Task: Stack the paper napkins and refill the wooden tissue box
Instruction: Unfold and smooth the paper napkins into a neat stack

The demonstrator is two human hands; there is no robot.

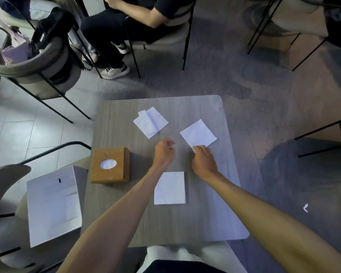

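Observation:
A wooden tissue box [110, 165] with an oval hole showing white paper stands at the left edge of the grey table [215, 213]. A neat stack of white napkins [170, 188] lies between my forearms. A napkin [198, 133] lies at the right, and my right hand [204, 160] pinches its near corner. A loose, partly folded pile of napkins [150, 122] lies farther back. My left hand [164, 152] hovers over the middle of the table, fingers curled, holding nothing.
An open white cardboard box [53, 205] rests on a chair at the left. Chairs [47, 62] ring the table, one with bags. A seated person's legs [114, 36] are beyond the far edge. A paper scrap [305, 208] lies on the floor.

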